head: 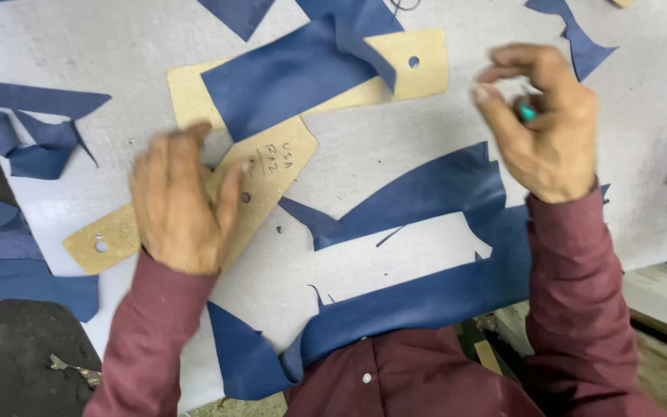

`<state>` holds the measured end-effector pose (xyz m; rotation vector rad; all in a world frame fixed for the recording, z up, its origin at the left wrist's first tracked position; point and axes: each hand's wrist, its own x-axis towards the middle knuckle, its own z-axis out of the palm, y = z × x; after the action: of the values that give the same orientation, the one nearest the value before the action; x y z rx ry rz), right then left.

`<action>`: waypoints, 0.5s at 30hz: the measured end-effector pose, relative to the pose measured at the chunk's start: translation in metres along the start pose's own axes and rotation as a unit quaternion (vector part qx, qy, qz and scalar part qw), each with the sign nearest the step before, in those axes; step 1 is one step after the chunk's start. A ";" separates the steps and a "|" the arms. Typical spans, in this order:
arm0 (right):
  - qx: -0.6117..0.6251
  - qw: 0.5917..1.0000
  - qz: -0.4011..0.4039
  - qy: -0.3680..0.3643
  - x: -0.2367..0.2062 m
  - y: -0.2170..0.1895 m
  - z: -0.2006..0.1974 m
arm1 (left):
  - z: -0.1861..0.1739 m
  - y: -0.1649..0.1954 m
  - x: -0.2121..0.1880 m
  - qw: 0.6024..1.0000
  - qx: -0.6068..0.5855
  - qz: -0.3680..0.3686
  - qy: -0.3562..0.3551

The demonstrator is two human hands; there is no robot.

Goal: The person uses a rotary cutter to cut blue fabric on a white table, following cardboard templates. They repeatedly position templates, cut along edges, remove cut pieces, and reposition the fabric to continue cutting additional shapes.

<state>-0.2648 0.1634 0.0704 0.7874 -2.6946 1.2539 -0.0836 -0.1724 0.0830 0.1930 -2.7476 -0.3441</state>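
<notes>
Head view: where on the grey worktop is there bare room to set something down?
Bare grey worktop at upper left, above the upper template; another patch between the right hand and the large blue piece. Crowded around the left hand on the lower template.

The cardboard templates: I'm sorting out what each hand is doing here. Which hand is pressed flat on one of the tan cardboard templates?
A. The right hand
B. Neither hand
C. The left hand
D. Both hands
C: the left hand lies palm-down on the lower tan cardboard template, while the right hand is raised off the grey table, pinching a small teal tool.
</notes>
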 end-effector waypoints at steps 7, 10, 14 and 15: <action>-0.222 0.959 0.165 -0.059 -0.172 0.134 -0.118 | 0.068 0.073 -0.065 0.985 -0.069 0.033 -0.155; -0.188 0.957 0.191 -0.114 -0.208 0.172 -0.127 | 0.081 0.079 -0.057 0.975 -0.055 0.074 -0.201; -0.102 0.961 0.240 -0.095 -0.202 0.194 -0.127 | 0.081 0.081 -0.053 0.963 -0.071 0.039 -0.257; -0.082 0.963 0.235 -0.100 -0.197 0.193 -0.127 | 0.080 0.082 -0.053 0.967 -0.050 0.037 -0.246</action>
<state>-0.2051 0.4430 -0.0323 0.2688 -3.2280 1.0392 -0.0715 -0.0671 0.0148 -0.0287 -3.2018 -0.5774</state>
